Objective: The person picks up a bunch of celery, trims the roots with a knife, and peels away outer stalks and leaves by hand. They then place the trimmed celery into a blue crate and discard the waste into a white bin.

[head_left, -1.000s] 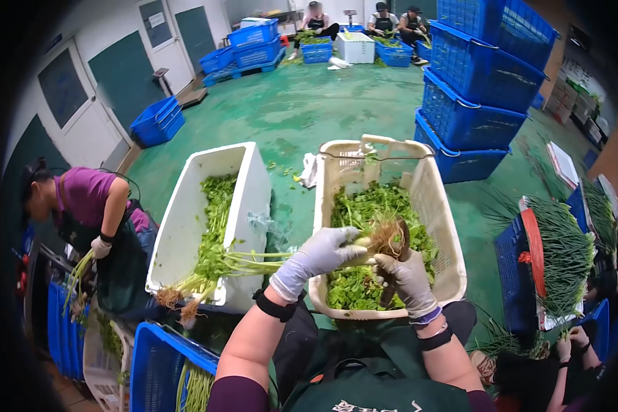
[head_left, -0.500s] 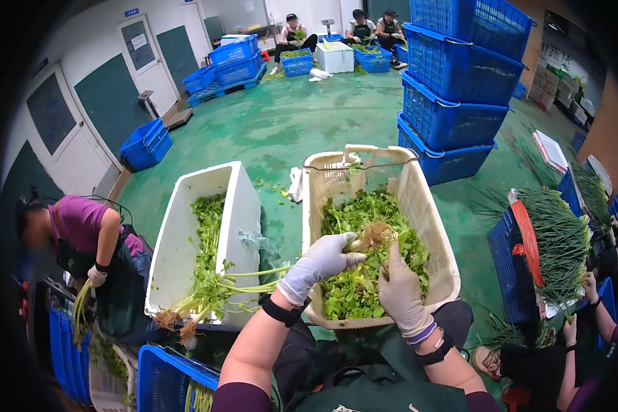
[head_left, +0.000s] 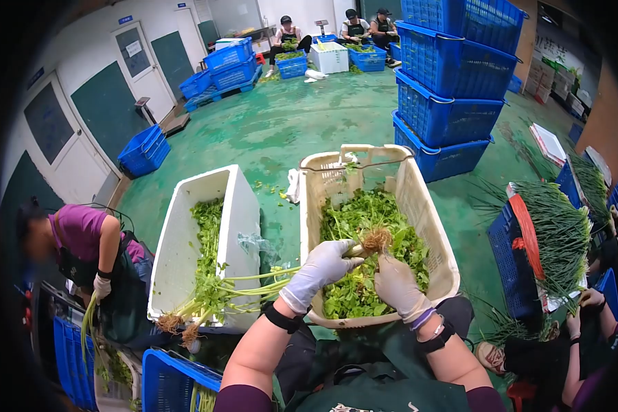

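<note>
My gloved left hand (head_left: 321, 269) is closed round the stalks of a celery bunch (head_left: 257, 280), just below its brown root clump (head_left: 376, 240). The stalks trail left over the rim of a white foam box (head_left: 242, 230). My gloved right hand (head_left: 399, 285) has its fingers curled together at the lower edge of the roots; what they pinch is hidden. Under both hands stands a cream plastic basket (head_left: 441, 257) with loose celery leaves (head_left: 364, 213) inside. More rooted celery (head_left: 202, 299) lies across the foam box's near edge.
Stacked blue crates (head_left: 450, 110) rise beyond the basket. At left a co-worker (head_left: 93, 254) in purple handles stalks. Green onions (head_left: 546, 237) fill a crate at right, beside another person's hands (head_left: 584, 305). A blue crate (head_left: 175, 378) stands near my left arm.
My right hand's index finger has gone from stretched up beside the roots to curled in beneath them. The co-worker at left has lowered their stalks. The view has shifted slightly.
</note>
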Demonstrator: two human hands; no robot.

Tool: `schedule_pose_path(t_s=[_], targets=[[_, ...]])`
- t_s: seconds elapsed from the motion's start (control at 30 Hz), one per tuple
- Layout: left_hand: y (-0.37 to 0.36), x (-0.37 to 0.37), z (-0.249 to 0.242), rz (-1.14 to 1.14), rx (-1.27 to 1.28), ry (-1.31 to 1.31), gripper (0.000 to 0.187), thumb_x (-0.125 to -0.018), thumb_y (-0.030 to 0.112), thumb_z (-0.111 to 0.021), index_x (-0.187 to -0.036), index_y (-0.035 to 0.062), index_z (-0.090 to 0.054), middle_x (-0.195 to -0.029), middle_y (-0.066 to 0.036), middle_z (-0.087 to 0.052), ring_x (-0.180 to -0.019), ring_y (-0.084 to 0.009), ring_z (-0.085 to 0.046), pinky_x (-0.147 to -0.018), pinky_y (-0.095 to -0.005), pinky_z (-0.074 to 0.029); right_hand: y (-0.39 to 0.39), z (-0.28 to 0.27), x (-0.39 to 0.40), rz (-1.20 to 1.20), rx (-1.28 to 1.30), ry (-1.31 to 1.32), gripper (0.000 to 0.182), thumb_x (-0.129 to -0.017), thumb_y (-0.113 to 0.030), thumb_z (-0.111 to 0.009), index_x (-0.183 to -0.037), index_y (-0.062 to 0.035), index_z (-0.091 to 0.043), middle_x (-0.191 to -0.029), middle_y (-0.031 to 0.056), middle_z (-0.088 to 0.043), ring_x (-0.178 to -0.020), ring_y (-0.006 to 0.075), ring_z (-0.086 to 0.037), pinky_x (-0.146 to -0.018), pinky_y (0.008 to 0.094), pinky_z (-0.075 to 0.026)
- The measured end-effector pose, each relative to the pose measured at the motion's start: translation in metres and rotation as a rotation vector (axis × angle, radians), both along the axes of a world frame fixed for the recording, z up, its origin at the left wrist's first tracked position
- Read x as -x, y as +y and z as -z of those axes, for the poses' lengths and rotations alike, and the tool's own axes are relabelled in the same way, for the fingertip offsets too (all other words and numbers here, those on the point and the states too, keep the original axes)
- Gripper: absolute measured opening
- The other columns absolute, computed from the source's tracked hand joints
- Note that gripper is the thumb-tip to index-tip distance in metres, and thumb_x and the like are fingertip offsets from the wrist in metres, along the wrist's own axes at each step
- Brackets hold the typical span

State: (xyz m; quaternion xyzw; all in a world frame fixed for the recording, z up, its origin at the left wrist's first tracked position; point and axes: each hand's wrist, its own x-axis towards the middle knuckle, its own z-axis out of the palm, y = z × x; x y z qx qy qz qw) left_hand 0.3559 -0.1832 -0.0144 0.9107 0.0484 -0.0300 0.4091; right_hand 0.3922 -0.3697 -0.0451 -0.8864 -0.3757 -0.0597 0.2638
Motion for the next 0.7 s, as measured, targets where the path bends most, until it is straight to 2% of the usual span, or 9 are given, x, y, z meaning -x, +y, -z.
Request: schedule_pose_path(t_s=[0.1,0.23,0.27,0.3,0.37,0.43,0.5,0.53,0.7], targets=[[-0.009,0.001,-0.002,0.014,-0.25,-0.029,0.049,-0.084,0.021,-0.074,-0.124,-0.0028,-0.058,-0.093,-0.01,-0.071,-0.076,-0.0133,-0.063,-0.071,-0.0288,-0.052,0.011,-0.002,-0.01,0.08,0.137,0.18,0.013,-0.078,-0.009,-0.058,-0.086,0.0017,-0.062,-0.083,0.0216,-0.066,-0.079,0.0377,-0.067,-0.071,0.0431,-0.054],[-0.014,0.005,-0.007,0.036,-0.327,0.015,0.051,-0.082,0.019,-0.076,-0.123,-0.0053,-0.058,-0.095,-0.012,-0.07,-0.081,-0.0143,-0.064,-0.075,-0.0292,-0.053,0.022,-0.003,-0.026,0.095,0.17,0.358,0.017,-0.08,-0.008,-0.056,-0.088,0.005,-0.063,-0.086,0.0266,-0.066,-0.083,0.0385,-0.067,-0.074,0.0444,-0.054],[-0.009,0.005,-0.008,-0.006,-0.102,-0.011,0.05,-0.081,0.018,-0.077,-0.121,-0.0069,-0.058,-0.096,-0.011,-0.07,-0.082,-0.0136,-0.063,-0.076,-0.0291,-0.053,0.02,-0.006,-0.031,0.103,0.01,0.647,0.021,-0.082,-0.007,-0.054,-0.096,0.0068,-0.06,-0.084,0.0271,-0.066,-0.077,0.0389,-0.067,-0.069,0.0443,-0.053],[-0.005,0.006,-0.008,-0.048,0.123,-0.031,0.05,-0.08,0.017,-0.078,-0.118,-0.0086,-0.058,-0.097,-0.011,-0.07,-0.083,-0.013,-0.063,-0.076,-0.0291,-0.053,0.016,-0.014,-0.025,0.104,0.006,0.651,0.021,-0.082,-0.007,-0.054,-0.096,0.0068,-0.06,-0.084,0.0271,-0.066,-0.077,0.0389,-0.067,-0.069,0.0443,-0.053],[0.008,0.001,-0.005,-0.107,0.375,0.0,0.045,-0.076,0.011,-0.08,-0.111,-0.0101,-0.06,-0.093,-0.008,-0.068,-0.081,-0.0114,-0.062,-0.071,-0.0284,-0.054,0.01,-0.028,-0.011,0.023,-0.472,0.854,0.026,-0.083,-0.007,-0.052,-0.104,0.0083,-0.055,-0.079,0.0265,-0.065,-0.069,0.0389,-0.066,-0.064,0.0443,-0.052],[0.014,0.001,-0.001,-0.099,0.48,0.017,0.04,-0.078,0.008,-0.078,-0.11,-0.0084,-0.062,-0.088,-0.007,-0.067,-0.076,-0.0113,-0.062,-0.066,-0.0267,-0.053,0.005,-0.013,-0.004,0.002,-0.461,0.785,0.035,-0.085,-0.008,-0.053,-0.115,0.0091,-0.05,-0.074,0.0266,-0.063,-0.064,0.0409,-0.063,-0.059,0.0445,-0.05],[0.015,0.001,-0.004,-0.119,0.47,0.029,0.037,-0.079,0.008,-0.077,-0.109,-0.0078,-0.063,-0.086,-0.006,-0.067,-0.073,-0.0112,-0.063,-0.065,-0.0264,-0.053,0.001,0.0,0.0,-0.01,-0.354,0.363,0.045,-0.086,-0.006,-0.055,-0.128,0.0066,-0.046,-0.07,0.0221,-0.058,-0.058,0.0326,-0.06,-0.058,0.039,-0.049],[0.015,0.002,-0.007,-0.136,0.46,0.041,0.034,-0.08,0.007,-0.076,-0.108,-0.0072,-0.063,-0.084,-0.005,-0.067,-0.071,-0.0111,-0.063,-0.064,-0.026,-0.053,-0.002,0.001,-0.002,-0.022,-0.27,0.324,0.052,-0.085,-0.007,-0.056,-0.133,0.0072,-0.041,-0.075,0.0261,-0.058,-0.068,0.0402,-0.061,-0.063,0.0421,-0.049],[0.013,0.005,-0.014,-0.087,0.42,0.024,0.032,-0.08,0.008,-0.076,-0.105,-0.007,-0.065,-0.081,-0.004,-0.067,-0.068,-0.0107,-0.062,-0.063,-0.0257,-0.052,-0.005,-0.006,0.002,-0.029,-0.182,0.257,0.051,-0.084,-0.007,-0.053,-0.132,0.0083,-0.042,-0.08,0.0288,-0.059,-0.076,0.045,-0.06,-0.068,0.0472,-0.049]])
